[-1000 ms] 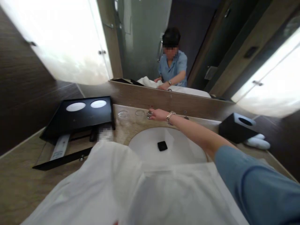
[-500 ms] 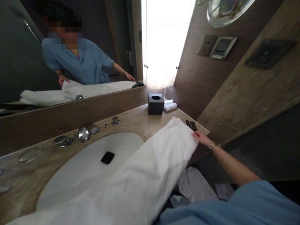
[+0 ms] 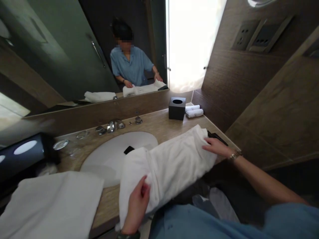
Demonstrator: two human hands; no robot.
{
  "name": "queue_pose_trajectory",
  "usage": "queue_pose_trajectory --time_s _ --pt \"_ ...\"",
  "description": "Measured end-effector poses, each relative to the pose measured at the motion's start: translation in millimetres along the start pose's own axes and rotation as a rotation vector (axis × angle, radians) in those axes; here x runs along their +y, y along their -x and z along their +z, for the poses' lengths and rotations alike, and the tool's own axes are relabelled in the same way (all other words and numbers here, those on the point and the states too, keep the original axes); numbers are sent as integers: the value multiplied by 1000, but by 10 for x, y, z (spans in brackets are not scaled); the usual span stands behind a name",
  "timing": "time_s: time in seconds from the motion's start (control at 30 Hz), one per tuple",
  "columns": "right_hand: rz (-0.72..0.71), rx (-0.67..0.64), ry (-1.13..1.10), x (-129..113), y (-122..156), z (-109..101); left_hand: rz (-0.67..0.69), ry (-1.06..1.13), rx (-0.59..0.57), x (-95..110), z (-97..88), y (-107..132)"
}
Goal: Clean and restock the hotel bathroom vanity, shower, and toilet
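A thick white towel (image 3: 178, 159) lies folded across the right part of the counter, covering the near right side of the sink. Its left part is doubled back, leaving a raised fold line across the middle. My left hand (image 3: 137, 205) is on that folded part with curled fingers closed at the cloth. At the towel's right end, my right hand (image 3: 216, 147) pinches the edge between thumb and fingers. A second white towel (image 3: 52, 202) lies flat at the lower left, apart from both hands.
The white oval sink (image 3: 104, 166) has a black square piece (image 3: 129, 150) in it. Behind stand chrome taps (image 3: 111, 126), a black tissue box (image 3: 177, 109) and rolled white cloths (image 3: 194, 113). Dark slim items (image 3: 219, 137) lie past my right hand. Glasses (image 3: 61, 144) stand left.
The towel's left part has been brought over rightward, so it now covers less of the sink. My left hand has come into view. The view has swung left, showing the second towel.
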State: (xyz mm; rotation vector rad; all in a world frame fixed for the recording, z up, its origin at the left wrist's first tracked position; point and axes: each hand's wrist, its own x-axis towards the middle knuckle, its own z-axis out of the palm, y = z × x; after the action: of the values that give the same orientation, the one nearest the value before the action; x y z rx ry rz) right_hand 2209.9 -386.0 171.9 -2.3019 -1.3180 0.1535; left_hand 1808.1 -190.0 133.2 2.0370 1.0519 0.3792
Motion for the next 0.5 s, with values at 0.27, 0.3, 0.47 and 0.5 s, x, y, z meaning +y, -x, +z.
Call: queue_pose_trajectory --time_s 0.27,0.3,0.47,0.5 --pt "-590 -582 -44 -1694 98 444 -365 -41 612 -453 -41 696" --pt "-627 -568 -97 -1772 133 392 -443 109 574 -495 0 709" --pt "-709 -241 -577 -1530 200 -289 -543 414 536 -493 41 637" --pt "-624 -131 -604 -1347 171 -382 -538 404 559 -464 12 607"
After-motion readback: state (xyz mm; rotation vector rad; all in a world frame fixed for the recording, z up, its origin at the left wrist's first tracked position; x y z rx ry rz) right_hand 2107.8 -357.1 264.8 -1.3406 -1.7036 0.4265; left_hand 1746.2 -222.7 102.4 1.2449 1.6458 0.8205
